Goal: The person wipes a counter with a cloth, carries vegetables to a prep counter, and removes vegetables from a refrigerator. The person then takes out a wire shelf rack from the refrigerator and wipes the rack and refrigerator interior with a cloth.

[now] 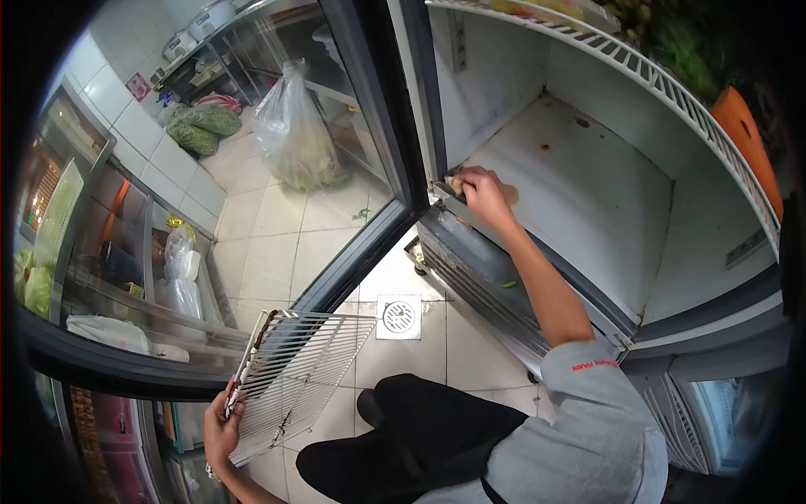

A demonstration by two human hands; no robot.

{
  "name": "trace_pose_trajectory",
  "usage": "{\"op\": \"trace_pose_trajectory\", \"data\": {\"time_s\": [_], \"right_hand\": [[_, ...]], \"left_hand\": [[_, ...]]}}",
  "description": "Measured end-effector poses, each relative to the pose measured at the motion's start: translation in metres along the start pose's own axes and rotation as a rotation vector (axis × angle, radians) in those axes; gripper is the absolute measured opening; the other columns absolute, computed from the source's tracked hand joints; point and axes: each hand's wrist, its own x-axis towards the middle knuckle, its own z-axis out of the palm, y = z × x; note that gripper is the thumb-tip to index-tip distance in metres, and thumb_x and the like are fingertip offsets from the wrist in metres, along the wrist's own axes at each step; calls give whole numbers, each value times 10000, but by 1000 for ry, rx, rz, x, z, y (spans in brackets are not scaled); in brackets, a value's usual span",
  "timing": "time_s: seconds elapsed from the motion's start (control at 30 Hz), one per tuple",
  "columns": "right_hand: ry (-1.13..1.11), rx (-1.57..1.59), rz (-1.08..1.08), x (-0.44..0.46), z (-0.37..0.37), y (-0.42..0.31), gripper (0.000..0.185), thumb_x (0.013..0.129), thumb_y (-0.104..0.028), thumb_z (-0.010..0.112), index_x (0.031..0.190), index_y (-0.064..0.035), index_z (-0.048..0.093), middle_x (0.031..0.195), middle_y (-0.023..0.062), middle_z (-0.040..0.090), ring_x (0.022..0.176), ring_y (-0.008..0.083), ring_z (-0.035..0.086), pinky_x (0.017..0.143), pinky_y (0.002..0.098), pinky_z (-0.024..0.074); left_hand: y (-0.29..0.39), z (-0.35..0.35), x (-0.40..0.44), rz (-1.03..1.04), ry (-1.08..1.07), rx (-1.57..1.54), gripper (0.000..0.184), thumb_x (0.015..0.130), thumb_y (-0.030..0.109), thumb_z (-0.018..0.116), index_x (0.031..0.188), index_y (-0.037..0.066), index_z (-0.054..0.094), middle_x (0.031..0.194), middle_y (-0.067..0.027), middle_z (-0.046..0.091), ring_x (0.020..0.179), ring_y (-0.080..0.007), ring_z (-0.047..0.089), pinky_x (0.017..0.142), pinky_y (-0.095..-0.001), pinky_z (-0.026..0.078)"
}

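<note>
My left hand (222,430) grips the edge of a white wire shelf (306,357), which hangs tilted over the floor. Rust-brown patches run along its rim. With fingers closed, my right hand (484,195) is at the front left corner of the fridge's floor panel (579,181). Something small and tan shows at the fingertips, but I cannot make out what it is. Brown stains mark the panel, one of them beside my hand. The glass fridge door (315,244) stands open on the left.
Above the compartment, another wire shelf (655,88) carries greens and an orange object (747,143). A drain cover (398,317) lies in the tiled floor below. Beyond the glass are a clear plastic bag (294,126) and bags of green vegetables (201,126).
</note>
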Motion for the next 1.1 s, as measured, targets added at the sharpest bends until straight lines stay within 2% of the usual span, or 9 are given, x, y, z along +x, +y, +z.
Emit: {"op": "trace_pose_trajectory", "data": {"time_s": [0.1, 0.27, 0.37, 0.5, 0.73, 0.87, 0.93, 0.97, 1.1], "right_hand": [[216, -120, -142, -79, -37, -36, 340, 669, 77, 490, 977, -39, 572, 1058, 109, 523, 948, 307, 464, 831, 369, 385], [168, -354, 61, -200, -43, 2, 388, 696, 83, 481, 1062, -41, 525, 1138, 148, 459, 1028, 344, 418, 877, 402, 348], [58, -540, 107, -198, -15, 25, 409, 756, 25, 446, 1162, -12, 424, 1170, 173, 425, 1077, 339, 385, 906, 399, 331], [101, -276, 151, -110, 73, 11, 269, 848, -109, 373, 1086, -27, 469, 1124, 168, 439, 1009, 309, 442, 836, 353, 375], [-111, -20, -633, -57, 93, 14, 208, 720, -75, 449, 887, -23, 562, 1038, 86, 527, 990, 260, 469, 804, 341, 387], [162, -325, -278, -64, 91, -3, 207, 739, -80, 443, 902, -37, 564, 993, 92, 540, 957, 271, 485, 777, 373, 392], [161, 133, 200, -54, 120, -18, 236, 714, -13, 438, 906, -26, 575, 1023, 114, 518, 956, 309, 483, 788, 393, 391], [-46, -261, -11, -51, 138, -13, 249, 698, 8, 446, 911, -25, 571, 1026, 115, 505, 989, 302, 457, 797, 385, 390], [35, -155, -474, -61, 112, 4, 183, 716, -93, 501, 875, -57, 582, 1036, 91, 507, 997, 252, 444, 799, 338, 390]], "left_hand": [[-13, -3, 1, 29, -10, 38, 233, 810, 84, 558, 1011, -28, 527, 835, -3, 559, 739, -67, 467, 667, -196, 376], [-17, -4, 0, -43, 9, -6, 313, 802, 88, 564, 1086, -31, 508, 849, -45, 585, 780, -99, 509, 717, -217, 388], [-16, 0, 2, -49, 17, -7, 242, 805, 115, 572, 995, -29, 528, 812, -26, 557, 734, -83, 475, 667, -213, 378], [-10, 2, 2, -24, 39, -6, 195, 804, 132, 581, 910, -29, 550, 763, -1, 526, 681, -59, 435, 612, -193, 360], [-16, -5, -1, -73, 4, -66, 326, 806, 58, 552, 1108, -48, 488, 921, -48, 565, 836, -81, 482, 756, -195, 362], [-18, -3, 0, -32, 16, 36, 259, 805, 164, 587, 970, -31, 548, 776, 8, 525, 749, -69, 454, 685, -210, 367], [-21, -2, 4, 1, -11, 28, 278, 805, 167, 589, 997, -28, 541, 796, 4, 540, 763, -70, 463, 696, -205, 369], [-19, -1, 3, 0, -13, 29, 278, 805, 167, 589, 997, -28, 541, 796, 4, 540, 763, -70, 463, 696, -205, 369], [-17, 3, 6, -31, 22, -15, 290, 803, 150, 590, 1024, -27, 527, 836, -10, 566, 770, -71, 480, 709, -200, 378]]}}
